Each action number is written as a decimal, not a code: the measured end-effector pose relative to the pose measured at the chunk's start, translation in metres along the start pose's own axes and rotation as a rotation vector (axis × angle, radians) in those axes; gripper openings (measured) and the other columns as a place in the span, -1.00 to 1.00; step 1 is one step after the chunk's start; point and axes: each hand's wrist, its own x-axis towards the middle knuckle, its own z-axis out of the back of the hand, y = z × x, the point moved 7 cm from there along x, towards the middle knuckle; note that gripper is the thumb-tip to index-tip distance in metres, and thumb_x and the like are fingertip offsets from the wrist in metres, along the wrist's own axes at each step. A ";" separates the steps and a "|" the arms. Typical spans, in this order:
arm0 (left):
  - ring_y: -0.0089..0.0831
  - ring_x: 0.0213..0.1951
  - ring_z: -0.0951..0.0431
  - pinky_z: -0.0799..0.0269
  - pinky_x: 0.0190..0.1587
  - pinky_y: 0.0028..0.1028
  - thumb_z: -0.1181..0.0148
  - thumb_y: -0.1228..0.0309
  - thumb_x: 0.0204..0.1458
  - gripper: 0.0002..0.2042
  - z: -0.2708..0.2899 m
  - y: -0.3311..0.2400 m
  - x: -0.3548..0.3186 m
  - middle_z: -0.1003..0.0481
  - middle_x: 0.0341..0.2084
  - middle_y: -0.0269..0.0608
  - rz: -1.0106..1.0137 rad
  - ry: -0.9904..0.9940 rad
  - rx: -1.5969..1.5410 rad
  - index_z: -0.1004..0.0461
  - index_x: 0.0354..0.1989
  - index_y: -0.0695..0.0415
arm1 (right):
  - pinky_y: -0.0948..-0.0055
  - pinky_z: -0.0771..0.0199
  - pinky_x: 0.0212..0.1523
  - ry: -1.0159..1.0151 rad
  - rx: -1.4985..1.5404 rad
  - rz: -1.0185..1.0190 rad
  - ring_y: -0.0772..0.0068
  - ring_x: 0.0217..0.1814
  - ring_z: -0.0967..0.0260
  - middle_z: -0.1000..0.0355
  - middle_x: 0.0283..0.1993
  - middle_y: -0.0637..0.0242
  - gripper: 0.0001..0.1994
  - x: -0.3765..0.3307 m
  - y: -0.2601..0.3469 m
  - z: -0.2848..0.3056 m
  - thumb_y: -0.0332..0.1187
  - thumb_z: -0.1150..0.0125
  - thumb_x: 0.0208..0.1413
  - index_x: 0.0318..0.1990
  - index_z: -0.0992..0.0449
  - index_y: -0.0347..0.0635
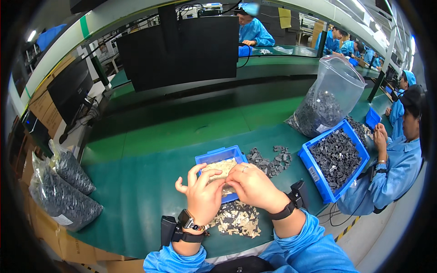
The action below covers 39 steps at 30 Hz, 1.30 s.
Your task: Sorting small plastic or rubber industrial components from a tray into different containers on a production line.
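Pinched close together are the fingertips of the left hand (202, 195) and the right hand (255, 184), held over the small bin (223, 151); whether a bit is gripped by either one cannot be told. Pale bits (222, 166) can be seen in the small bin, which is set on the green table (132, 195). On its near side, a mixed pile (236, 220) of pale and dark bits is spread. To its far right, dark bits (268, 164) are scattered. At the right, the big bin (318, 184) is filled with more dark bits, and a clear bag (323, 109) of them is set on its far side. Two bags (68, 195) are placed at the left. A watch (185, 218) is worn on the left wrist.
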 end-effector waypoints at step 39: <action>-0.26 0.06 -0.40 0.05 0.13 -0.20 -0.21 0.52 -0.05 -0.91 0.003 0.005 0.006 -0.59 -0.19 -0.41 0.124 -0.045 -0.204 -0.61 -0.40 0.05 | 0.17 -0.38 -0.16 -0.098 0.153 -0.062 -0.04 -0.23 -0.37 -0.40 -0.36 0.07 -0.95 0.000 -0.007 0.005 -0.59 -0.11 -0.02 -0.37 -0.42 -0.30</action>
